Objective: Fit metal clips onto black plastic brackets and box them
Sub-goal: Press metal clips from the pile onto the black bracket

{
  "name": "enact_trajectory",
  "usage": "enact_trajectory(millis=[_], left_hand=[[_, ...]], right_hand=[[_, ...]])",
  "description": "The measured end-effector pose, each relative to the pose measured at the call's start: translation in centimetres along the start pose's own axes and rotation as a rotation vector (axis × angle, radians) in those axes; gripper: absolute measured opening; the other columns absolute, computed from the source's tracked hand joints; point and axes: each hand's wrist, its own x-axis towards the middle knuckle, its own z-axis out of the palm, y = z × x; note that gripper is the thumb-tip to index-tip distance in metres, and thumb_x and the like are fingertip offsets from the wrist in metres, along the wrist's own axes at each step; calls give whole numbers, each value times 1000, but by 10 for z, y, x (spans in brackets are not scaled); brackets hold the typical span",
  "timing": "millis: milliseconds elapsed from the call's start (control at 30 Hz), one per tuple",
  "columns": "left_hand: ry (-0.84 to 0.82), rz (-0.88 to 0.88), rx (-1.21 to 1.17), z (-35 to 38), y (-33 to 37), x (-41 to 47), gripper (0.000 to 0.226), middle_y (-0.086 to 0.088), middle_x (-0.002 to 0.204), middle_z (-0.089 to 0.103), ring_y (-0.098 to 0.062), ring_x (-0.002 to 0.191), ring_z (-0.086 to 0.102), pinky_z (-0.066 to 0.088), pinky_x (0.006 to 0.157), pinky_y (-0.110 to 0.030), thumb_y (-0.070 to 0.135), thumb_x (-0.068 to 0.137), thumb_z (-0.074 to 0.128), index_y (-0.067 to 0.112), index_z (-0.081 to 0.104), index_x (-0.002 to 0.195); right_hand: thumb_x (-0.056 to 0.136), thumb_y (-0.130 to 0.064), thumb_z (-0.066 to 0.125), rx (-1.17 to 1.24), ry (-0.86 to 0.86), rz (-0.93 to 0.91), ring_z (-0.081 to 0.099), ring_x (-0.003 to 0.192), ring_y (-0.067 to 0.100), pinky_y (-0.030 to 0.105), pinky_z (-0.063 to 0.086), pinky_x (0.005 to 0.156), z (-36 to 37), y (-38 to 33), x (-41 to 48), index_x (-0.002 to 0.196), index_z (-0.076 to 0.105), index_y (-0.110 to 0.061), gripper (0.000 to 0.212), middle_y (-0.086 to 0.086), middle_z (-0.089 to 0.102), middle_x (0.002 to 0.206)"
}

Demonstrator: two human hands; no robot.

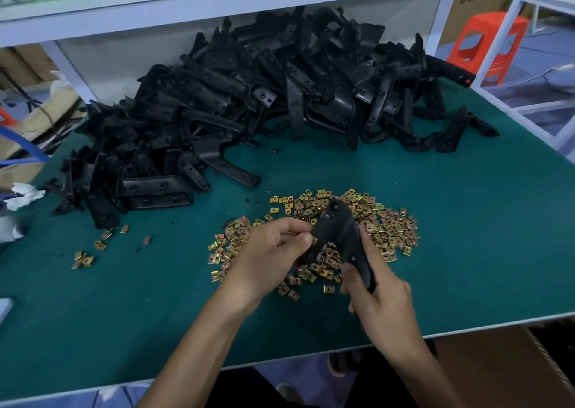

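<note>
Right hand [378, 301] grips bracket [339, 233]; left hand [270, 252] pinches its edge. Clip fitting likely under way, clip itself hidden. Next: press it home.

Person is showing L hand [267, 253] & R hand [381, 301] bare, w/ forearms [199, 339] uncovered down to frame edge. Short nail is showing on L thumb [306, 238]. Dark clothing [249, 390] is showing low btwn the arms; too dim, garment type unclear.
</note>
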Motion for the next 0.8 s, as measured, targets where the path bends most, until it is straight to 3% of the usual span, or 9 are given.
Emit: enact_trajectory(millis=[100, 200, 300, 367, 467, 533, 600, 667, 800], left_hand=[[49, 5, -51, 14, -6, -9, 20, 4, 98, 77, -5, 86, 72, 56, 74, -23, 26, 93, 72, 26, 68, 112], [245, 143, 286, 21, -13, -16, 23, 20, 92, 71, -1, 84, 68, 52, 69, -18, 48, 83, 76, 36, 64, 98], [307, 335, 460, 24, -13, -16, 17, 13, 79, 66, -10, 75, 63, 48, 61, -27, 43, 88, 72, 31, 59, 87], [280, 383, 529, 21, -13, -14, 17, 14, 81, 64, -9, 77, 62, 46, 62, -24, 44, 89, 69, 30, 59, 87], [155, 300, 500, 7, -14, -5, 34, 19, 89, 68, 0, 86, 63, 44, 68, -14, 64, 94, 51, 33, 65, 94], [200, 211, 546, -11, -18, 13, 53, 8, 80, 69, -6, 76, 62, 45, 64, -23, 69, 97, 37, 26, 67, 91], [336, 152, 700, -31, -26, 39, 39, 2, 79, 68, -13, 76, 62, 51, 70, -33, 50, 102, 47, 20, 68, 90], [387, 95, 884, -44, -36, 58, 24, 0, 95, 70, -24, 95, 62, 50, 86, -39, 37, 100, 57, 19, 73, 97], [424, 84, 1001, -44, -44, 71, 20, -2, 99, 67, -29, 101, 56, 47, 88, -40, 40, 96, 64, 22, 74, 97]], right_hand=[[99, -34, 52, -1, 24, 1, 62, 57, 15, 35, 51, 57, 0, 1, -2, 148, 24, -65, 65, -2, 67, 70], [100, -38, 52, 1, 37, 22, 63, 56, 13, 31, 48, 54, 0, 1, -3, 148, 21, -66, 63, -3, 65, 66], [95, -53, 47, -22, 20, 22, 63, 58, 13, 34, 49, 57, 1, -1, -2, 150, 20, -63, 63, -4, 65, 67], [93, -55, 48, -21, 25, 22, 64, 59, 12, 32, 50, 58, 1, -1, -3, 150, 22, -63, 63, -5, 67, 69], [96, -45, 55, 50, 56, 47, 66, 57, 9, 22, 48, 53, 1, 1, -2, 140, 25, -74, 61, -9, 69, 70], [95, -47, 56, 96, 75, 68, 65, 54, 8, 16, 46, 52, 0, 0, -1, 133, 26, -80, 59, -12, 69, 69], [91, -57, 52, 115, 77, 73, 65, 56, 9, 19, 48, 53, 0, -3, 0, 131, 24, -83, 56, -13, 69, 71], [88, -62, 50, 94, 57, 54, 66, 59, 11, 29, 51, 56, 0, -4, 0, 134, 23, -80, 57, -12, 70, 74], [88, -61, 49, 51, 53, 28, 66, 60, 13, 39, 53, 60, 0, -6, 0, 135, 21, -79, 58, -7, 71, 77]])
